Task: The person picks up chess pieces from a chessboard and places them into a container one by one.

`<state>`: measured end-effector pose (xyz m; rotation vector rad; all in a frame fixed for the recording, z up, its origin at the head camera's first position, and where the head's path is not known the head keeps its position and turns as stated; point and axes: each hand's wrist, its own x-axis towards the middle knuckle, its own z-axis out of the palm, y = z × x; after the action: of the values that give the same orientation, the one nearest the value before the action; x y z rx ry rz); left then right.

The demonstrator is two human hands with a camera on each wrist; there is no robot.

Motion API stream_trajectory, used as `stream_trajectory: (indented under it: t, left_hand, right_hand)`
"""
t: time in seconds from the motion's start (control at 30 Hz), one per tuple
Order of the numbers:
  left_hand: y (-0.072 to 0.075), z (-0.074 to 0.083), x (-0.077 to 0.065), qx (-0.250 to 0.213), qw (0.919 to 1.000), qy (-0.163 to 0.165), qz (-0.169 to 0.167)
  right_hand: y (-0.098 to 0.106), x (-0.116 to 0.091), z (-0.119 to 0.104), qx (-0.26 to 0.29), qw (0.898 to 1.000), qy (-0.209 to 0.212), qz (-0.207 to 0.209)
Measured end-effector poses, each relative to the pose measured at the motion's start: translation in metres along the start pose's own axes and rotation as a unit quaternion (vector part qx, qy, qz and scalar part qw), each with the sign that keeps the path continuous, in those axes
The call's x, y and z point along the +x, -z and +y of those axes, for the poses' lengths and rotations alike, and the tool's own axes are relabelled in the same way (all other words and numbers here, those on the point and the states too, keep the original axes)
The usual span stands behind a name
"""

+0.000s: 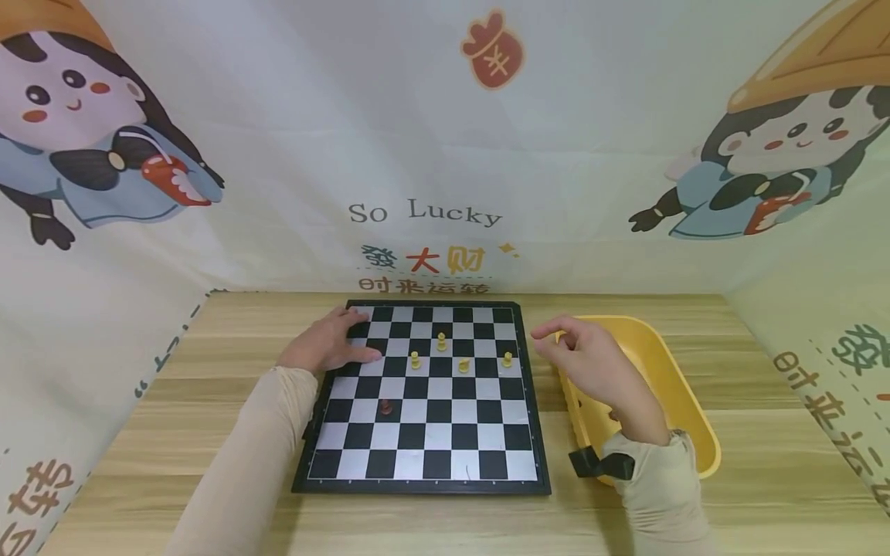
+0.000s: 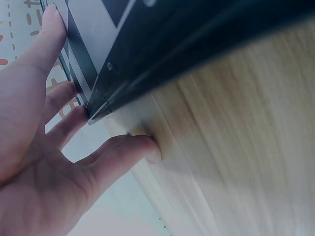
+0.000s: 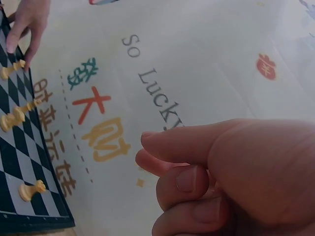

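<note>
My left hand (image 1: 323,340) rests at the far left corner of a black-and-white chessboard (image 1: 424,489), thumb over the squares and other fingers spread about the edge. In the left wrist view one fingertip (image 2: 153,150) reaches the tabletop. Several yellow chess pieces stand mid-board, among them a tall one (image 1: 441,341), a rook (image 1: 415,360) and another rook (image 1: 507,359). A dark red chess piece (image 1: 385,406) is nearer me. My right hand (image 1: 591,359) hovers between board and yellow tray, index finger extended, others loosely curled, nothing visible between thumb and index.
A yellow tray (image 1: 684,394) stands right of the board, partly hidden under my right forearm; small dark pieces show inside it. The wooden table (image 1: 229,347) ends at a printed cloth backdrop (image 1: 591,170). A black strap (image 1: 601,465) sits at my right wrist.
</note>
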<state>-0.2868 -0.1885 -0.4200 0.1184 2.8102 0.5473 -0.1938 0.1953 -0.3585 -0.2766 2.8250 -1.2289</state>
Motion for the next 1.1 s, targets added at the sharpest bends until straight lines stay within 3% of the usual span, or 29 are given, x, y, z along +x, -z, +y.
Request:
stream_trajectory:
  t: [0.33, 0.57, 1.1]
  left_hand:
    - [-0.001, 0.003, 0.002, -0.004, 1.0, -0.001, -0.002]
    - [0.0, 0.001, 0.002, 0.008, 0.9999, -0.008, -0.001]
    - [0.002, -0.001, 0.0, 0.01, 0.9999, -0.007, 0.002]
  right_hand:
    - [-0.031, 0.004, -0.012, 0.013, 1.0, 0.002, -0.027]
    - [-0.057, 0.006, -0.025, 0.003, 0.997, 0.044, -0.062]
    - [-0.1, 0.007, -0.05, 0.024, 0.992, 0.062, -0.109]
